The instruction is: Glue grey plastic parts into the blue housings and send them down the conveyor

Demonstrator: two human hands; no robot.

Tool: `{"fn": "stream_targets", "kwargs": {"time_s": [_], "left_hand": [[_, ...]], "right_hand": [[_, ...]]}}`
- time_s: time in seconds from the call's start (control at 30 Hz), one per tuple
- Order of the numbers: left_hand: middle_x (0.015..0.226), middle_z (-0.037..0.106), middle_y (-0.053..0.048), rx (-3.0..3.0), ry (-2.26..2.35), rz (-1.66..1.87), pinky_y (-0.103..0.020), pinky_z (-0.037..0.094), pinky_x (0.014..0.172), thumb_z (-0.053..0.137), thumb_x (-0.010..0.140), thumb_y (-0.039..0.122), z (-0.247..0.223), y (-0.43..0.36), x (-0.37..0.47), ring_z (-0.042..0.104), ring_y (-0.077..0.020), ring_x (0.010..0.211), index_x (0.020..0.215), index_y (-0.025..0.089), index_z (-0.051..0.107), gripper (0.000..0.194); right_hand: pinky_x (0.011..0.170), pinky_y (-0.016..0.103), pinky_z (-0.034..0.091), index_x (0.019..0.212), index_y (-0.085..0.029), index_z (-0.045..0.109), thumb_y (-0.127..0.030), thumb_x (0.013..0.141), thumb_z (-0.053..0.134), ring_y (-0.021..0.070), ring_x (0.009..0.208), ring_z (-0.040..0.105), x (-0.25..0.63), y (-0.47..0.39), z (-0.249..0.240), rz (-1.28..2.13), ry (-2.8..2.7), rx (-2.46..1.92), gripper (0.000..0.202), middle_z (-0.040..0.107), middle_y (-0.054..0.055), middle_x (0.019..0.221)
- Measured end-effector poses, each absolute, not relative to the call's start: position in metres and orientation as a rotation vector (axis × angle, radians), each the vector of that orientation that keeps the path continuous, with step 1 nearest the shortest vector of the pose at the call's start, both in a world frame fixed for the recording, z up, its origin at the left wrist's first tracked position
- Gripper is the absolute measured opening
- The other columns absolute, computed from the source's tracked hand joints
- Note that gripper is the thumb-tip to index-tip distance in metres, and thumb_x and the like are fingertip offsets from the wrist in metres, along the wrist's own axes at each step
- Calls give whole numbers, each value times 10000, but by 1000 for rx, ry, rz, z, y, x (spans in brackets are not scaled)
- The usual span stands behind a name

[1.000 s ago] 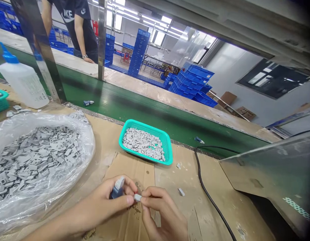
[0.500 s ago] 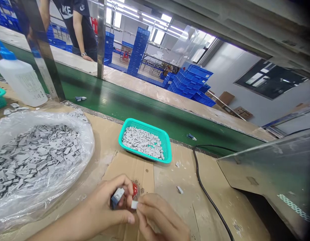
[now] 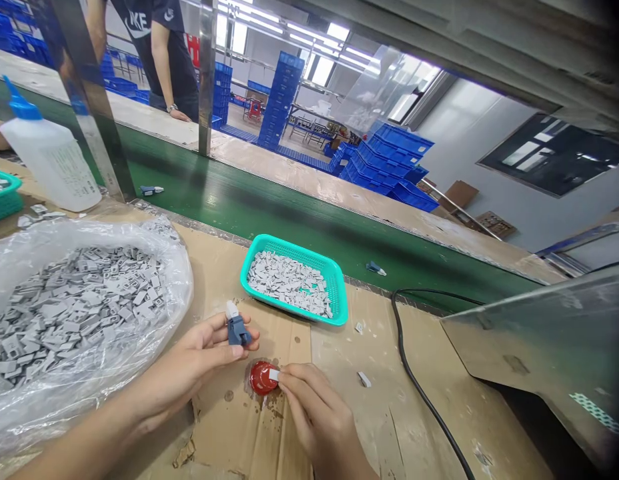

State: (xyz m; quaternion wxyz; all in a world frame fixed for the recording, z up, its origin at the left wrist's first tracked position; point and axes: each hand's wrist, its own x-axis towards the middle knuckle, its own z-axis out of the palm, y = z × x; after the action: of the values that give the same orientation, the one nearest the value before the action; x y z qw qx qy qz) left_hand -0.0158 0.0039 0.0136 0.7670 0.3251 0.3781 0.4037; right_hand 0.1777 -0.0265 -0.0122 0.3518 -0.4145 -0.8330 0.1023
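Note:
Between the fingers of my left hand [image 3: 209, 343] is a dark blue plastic part [image 3: 237, 331] with a light grey piece at its upper end. My right hand [image 3: 319, 407] pinches a small light grey plastic piece [image 3: 274, 375] over a small red dish [image 3: 261, 379]; whether the piece touches what is in the dish I cannot tell. Wet-looking spots lie on the cardboard around the dish. Beyond my hands stands a turquoise basket [image 3: 342, 293] of small pale grey pieces. To the left a clear plastic bag [image 3: 182, 280] lies open, full of grey plastic pieces.
A white bottle with a blue nozzle [image 3: 52, 160] stands at the left. The green conveyor belt [image 3: 309, 233] carries several dark blue parts. A black cable [image 3: 414, 373] curves along the right, beside a metal panel [image 3: 529, 333]. Across the belt stands a person [image 3: 154, 60].
My left hand has moved up and away from my right, turning the dark blue part upright into view. The right hand's grey piece is now over the red dish, which shows more fully.

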Motion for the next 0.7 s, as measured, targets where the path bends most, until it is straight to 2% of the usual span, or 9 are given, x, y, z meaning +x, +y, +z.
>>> {"fn": "stream_targets", "kwargs": {"time_s": [0.13,0.23,0.37,0.57,0.7], "left_hand": [[942,630,-38,737,884,831,-272,397,764,657,647,212,15,5,-17,557,-155,836,979,182,553,349],[932,631,-46,745,873,842,-248,399,704,618,694,260,15,6,-16,553,-136,782,959,162,573,285],[950,623,-47,737,816,841,-233,398,689,558,751,286,15,6,-15,552,-121,775,930,153,589,225],[965,643,-50,667,824,841,-267,408,753,642,672,224,14,4,-15,577,-149,833,975,175,583,312],[963,633,-52,696,824,824,-205,382,523,688,614,254,16,2,-16,566,-98,613,946,184,591,352]], "right_hand": [[624,297,488,920,-164,546,33,769,415,161,740,550,180,-26,-14,236,-2201,-1029,280,584,73,786],[626,297,488,943,-164,541,38,767,420,162,745,551,180,-26,-16,249,-2189,-1022,293,584,74,791],[634,289,497,914,-166,560,33,762,436,158,741,566,178,-27,-12,279,-2130,-1050,280,591,70,783],[605,266,512,823,-168,588,21,725,509,153,709,586,174,-33,6,175,-1983,-1096,227,611,73,772],[593,256,519,804,-166,606,-19,748,490,153,693,598,170,-36,6,204,-1965,-1170,195,614,69,744]]}}
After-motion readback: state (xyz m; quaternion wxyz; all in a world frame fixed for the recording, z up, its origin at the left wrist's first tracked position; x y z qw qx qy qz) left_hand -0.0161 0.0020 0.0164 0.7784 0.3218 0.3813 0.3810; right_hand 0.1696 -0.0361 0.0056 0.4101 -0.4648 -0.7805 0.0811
